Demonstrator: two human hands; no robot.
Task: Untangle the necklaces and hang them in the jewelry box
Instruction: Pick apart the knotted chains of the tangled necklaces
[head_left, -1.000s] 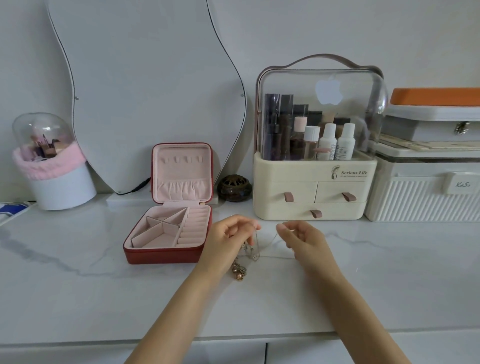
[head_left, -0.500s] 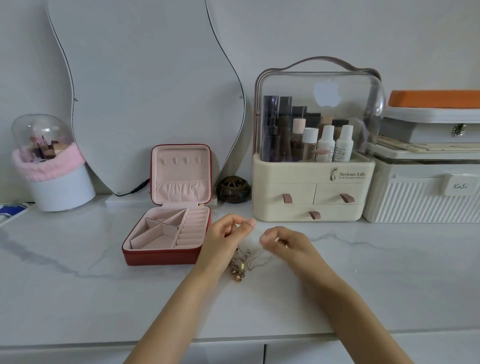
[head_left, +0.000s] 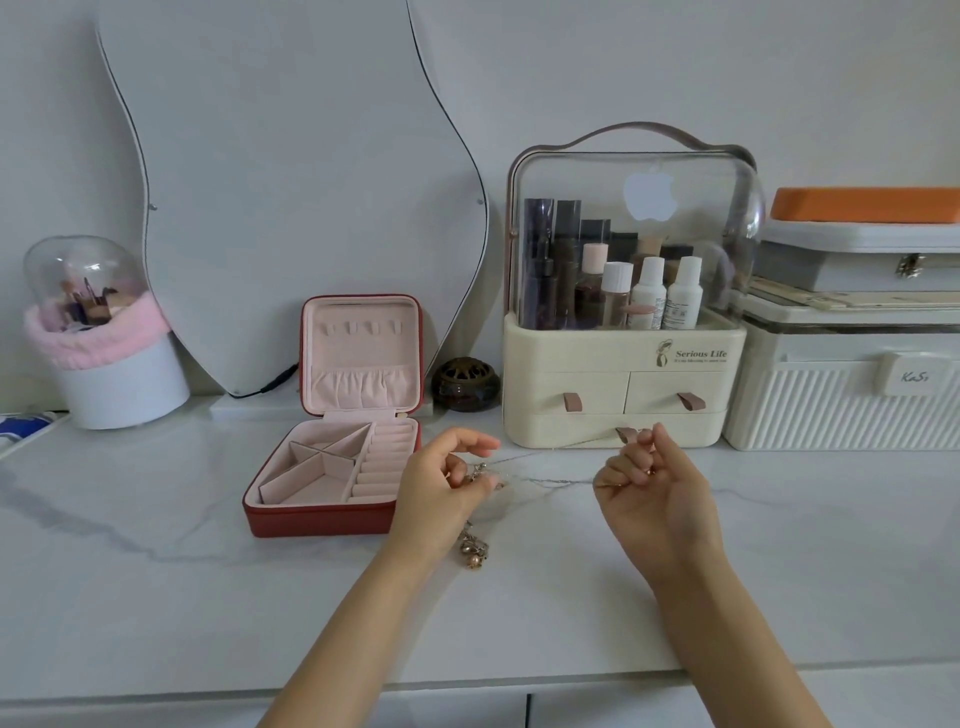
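Left hand (head_left: 441, 488) pinching the tangled clump of thin silver and gold necklaces (head_left: 480, 475), fingers curled round it. Right hand (head_left: 652, 486) pinching one fine chain end, fingers curled in tight. Thin chain stretched between both hands, just above the white marble counter (head_left: 156, 597). Little gold charms (head_left: 472, 551) hanging down from the clump and touching the counter below the left wrist.

Open red square jewelry box with pink lining (head_left: 332, 452) just beside the left hand. Small hook tabs (head_left: 361, 327) in its upright lid, nothing hanging there yet.

What could go wrong:
- Pulling too hard. Could make the knot tighter or snap the thin chain.
- Letting the charms drag. Could catch on another loop and tangle more.
- Losing the pinch on the fine end. Hard to see and find again on the pale counter.
- Swinging the left hand wide. Could bump the box lid and tip it shut.

Room to move:
- Lots of bare counter toward the front edge, in front of both arms.
- Cream plastic makeup case with drawers (head_left: 623, 395) close behind the right hand, so little room to pull back that way.
- Small dark round pot (head_left: 466, 384) behind, between box and case.
- Safer to spread hands sideways and toward the body.
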